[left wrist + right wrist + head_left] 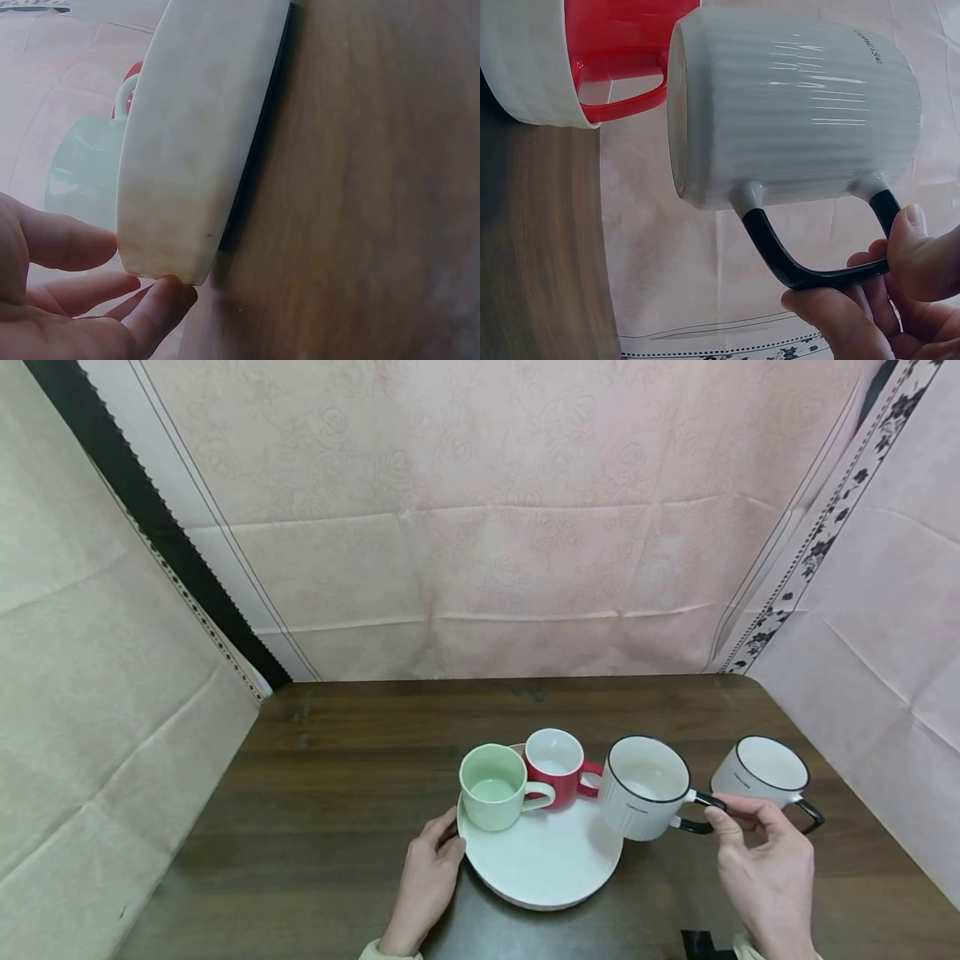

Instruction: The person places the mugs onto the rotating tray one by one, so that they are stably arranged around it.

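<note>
My left hand point(431, 868) grips the left rim of a thick round white tray point(551, 872). In the left wrist view, the thumb point(71, 241) lies at the tray's upper edge, with the fingertips against its side wall. A green mug point(489, 810) and a red mug point(551, 785) with a white inside stand on the tray. My right hand point(772, 860) pinches the black handle of a white mug point(637, 810) with a black rim. This mug is raised at the tray's right edge, its base beside the red mug's handle in the right wrist view point(795, 112).
Another white mug point(750, 768) with a black rim and handle stands on the brown table point(337, 810), behind my right hand. A small black object point(701, 943) shows at the front edge. Pale patterned cloth point(487, 568) hangs around the back and sides.
</note>
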`<state>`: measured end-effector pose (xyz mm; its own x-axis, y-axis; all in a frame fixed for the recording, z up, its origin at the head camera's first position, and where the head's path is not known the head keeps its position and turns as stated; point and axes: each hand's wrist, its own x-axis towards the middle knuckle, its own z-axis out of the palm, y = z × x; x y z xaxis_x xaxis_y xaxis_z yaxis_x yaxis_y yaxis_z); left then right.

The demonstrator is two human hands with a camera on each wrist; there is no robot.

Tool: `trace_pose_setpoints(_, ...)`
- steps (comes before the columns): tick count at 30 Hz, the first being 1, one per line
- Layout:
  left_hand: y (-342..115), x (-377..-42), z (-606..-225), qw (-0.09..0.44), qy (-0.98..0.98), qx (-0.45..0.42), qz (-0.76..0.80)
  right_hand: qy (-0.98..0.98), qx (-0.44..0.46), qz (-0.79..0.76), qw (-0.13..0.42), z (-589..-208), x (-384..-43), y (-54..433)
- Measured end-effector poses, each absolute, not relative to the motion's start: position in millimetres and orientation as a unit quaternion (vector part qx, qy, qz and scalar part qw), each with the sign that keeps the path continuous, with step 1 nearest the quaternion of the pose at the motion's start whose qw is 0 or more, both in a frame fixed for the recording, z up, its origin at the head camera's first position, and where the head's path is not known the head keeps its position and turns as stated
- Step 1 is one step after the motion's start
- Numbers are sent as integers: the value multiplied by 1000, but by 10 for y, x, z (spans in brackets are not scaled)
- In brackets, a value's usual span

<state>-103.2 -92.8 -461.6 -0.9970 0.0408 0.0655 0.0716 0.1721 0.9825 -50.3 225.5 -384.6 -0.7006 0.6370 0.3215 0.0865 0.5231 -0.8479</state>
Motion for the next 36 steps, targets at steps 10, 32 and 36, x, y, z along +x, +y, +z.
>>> trace_pose_setpoints(10, -938, -1027, -4616, 6, -763, -34, -646, -820, -223, 431, 304, -3840, -511, 2209)
trace_pose_setpoints(32, -931, -1016, -4618, 11, -759, -32, -650, -824, -195, 438, 301, -3853, -525, 2119)
trace_pose_setpoints(36, -932, -1021, -4621, 13, -760, -32, -648, -826, -197, 438, 294, -3859, -534, 2119)
